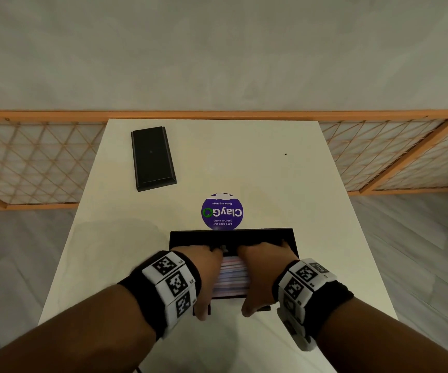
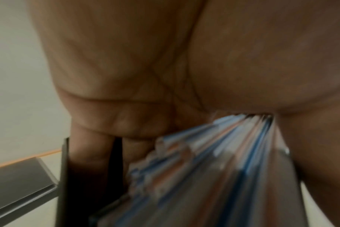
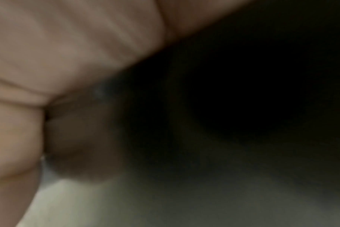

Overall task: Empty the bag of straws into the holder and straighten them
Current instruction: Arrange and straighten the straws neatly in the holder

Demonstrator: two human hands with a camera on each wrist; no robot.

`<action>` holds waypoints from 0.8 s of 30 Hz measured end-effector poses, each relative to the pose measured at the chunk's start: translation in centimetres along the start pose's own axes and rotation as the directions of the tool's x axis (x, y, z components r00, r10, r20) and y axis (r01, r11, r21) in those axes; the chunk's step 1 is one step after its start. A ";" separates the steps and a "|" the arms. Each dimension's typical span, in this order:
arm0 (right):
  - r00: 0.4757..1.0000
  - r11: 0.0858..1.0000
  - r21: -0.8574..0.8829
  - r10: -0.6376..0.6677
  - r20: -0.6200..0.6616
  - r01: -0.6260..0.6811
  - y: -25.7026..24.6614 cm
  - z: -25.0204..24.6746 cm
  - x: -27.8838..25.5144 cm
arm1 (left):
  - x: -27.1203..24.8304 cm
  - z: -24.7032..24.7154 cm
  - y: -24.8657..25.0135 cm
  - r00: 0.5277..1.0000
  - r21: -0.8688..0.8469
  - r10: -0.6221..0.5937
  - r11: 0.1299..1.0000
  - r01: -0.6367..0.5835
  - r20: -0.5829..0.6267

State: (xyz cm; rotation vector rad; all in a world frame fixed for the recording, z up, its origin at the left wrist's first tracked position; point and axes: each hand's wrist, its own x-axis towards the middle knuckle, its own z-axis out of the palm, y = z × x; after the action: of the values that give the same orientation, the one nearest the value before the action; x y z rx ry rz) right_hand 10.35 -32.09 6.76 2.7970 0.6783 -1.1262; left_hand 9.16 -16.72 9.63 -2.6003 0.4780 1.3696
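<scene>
Each bare forearm wears a black wristband (image 1: 147,289) carrying white blocks (image 1: 173,284) printed with black square-patterned markers.

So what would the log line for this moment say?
stage: straightening | left hand + right hand: flank straws in holder | lid: off, aside on table

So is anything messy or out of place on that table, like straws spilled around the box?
Nothing stands out. The straws lie side by side inside the black holder, between the left hand and right hand. None show on the white table. The black lid lies apart, far left.
</scene>
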 end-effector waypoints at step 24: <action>0.965 0.991 0.137 -0.040 0.258 0.005 -0.4 -1.9 1.9 | 3.2 -0.8 -1.0 0.984 -0.203 0.160 0.969 -0.142 0.080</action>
State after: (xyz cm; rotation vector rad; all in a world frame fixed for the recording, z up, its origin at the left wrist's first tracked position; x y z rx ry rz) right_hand 12.60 -30.66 6.95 2.6785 0.6304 -1.5635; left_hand 11.87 -16.66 7.45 -2.6821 0.5636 1.6616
